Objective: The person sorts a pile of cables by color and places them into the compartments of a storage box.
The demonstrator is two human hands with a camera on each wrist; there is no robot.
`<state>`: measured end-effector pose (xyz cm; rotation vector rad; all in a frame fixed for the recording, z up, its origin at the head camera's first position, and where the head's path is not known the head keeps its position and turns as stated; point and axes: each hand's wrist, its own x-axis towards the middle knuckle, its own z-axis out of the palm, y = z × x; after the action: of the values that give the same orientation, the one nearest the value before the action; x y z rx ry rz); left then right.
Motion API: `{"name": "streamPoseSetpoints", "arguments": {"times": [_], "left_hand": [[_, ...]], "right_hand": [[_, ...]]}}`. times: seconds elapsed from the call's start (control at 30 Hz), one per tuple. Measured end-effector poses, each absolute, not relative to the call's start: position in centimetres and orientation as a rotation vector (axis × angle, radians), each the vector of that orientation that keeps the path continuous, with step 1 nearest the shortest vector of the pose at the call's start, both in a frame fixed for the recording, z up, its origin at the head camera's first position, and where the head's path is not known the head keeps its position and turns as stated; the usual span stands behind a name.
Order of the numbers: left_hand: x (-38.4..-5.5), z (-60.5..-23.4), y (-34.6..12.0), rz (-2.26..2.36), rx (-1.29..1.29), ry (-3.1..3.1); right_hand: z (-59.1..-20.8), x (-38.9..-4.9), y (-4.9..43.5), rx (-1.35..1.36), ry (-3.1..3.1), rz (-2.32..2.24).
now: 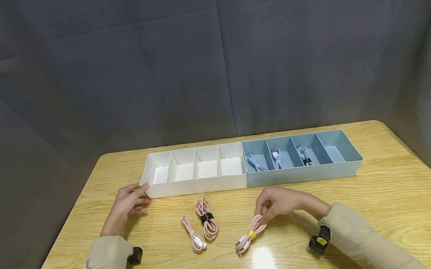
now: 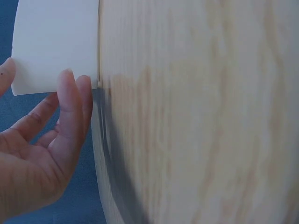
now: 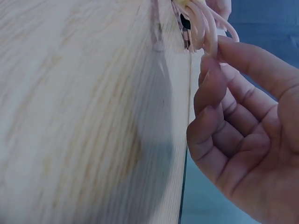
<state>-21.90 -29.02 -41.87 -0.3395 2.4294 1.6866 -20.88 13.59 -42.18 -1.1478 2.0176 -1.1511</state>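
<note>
My left hand (image 1: 126, 202) rests at the left end of the white divided box (image 1: 197, 186), its fingers loosely extended and touching the corner. In the left wrist view, fingertips lie against the box's white wall (image 2: 56, 46). My right hand (image 1: 278, 202) pinches one end of a coiled pink cable (image 1: 256, 225) tied with a yellow strap, between thumb and fingers. That coil's loops (image 3: 205, 23) hang from the fingertips in the right wrist view. To its left on the table lie a pink cable with a black strap (image 1: 207, 222) and a smaller pink cable with a white connector (image 1: 194, 236).
A blue divided box (image 1: 301, 174) stands end to end with the white one. Three of its compartments hold pale cables, among them a black-strapped cable (image 1: 304, 156). Both boxes sit near the back of the wooden table (image 1: 393, 204), before a dark curtain (image 1: 193, 67).
</note>
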Motion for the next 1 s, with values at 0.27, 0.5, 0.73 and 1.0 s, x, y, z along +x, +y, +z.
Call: {"name": "streamPoseSetpoints", "arguments": {"times": [0.27,0.5,0.73,1.0], "left_hand": [[-21.81,-42.00,-29.03,1.705,-0.336,2.423],[-21.78,-42.03,-29.12,1.696,-0.319,2.438],[-21.71,-41.92,-29.00,1.689,-0.324,2.441],[-21.64,-41.82,-29.12,1.680,-0.292,2.442]], "right_hand": [[-41.91,-20.83,13.97,-1.074,1.989,-1.239],[-42.05,-21.08,14.20,-1.039,1.993,-1.329],[-42.19,-21.31,14.24,-0.998,2.054,-1.421],[-41.36,-20.94,13.67,-0.771,2.119,-1.626]]}}
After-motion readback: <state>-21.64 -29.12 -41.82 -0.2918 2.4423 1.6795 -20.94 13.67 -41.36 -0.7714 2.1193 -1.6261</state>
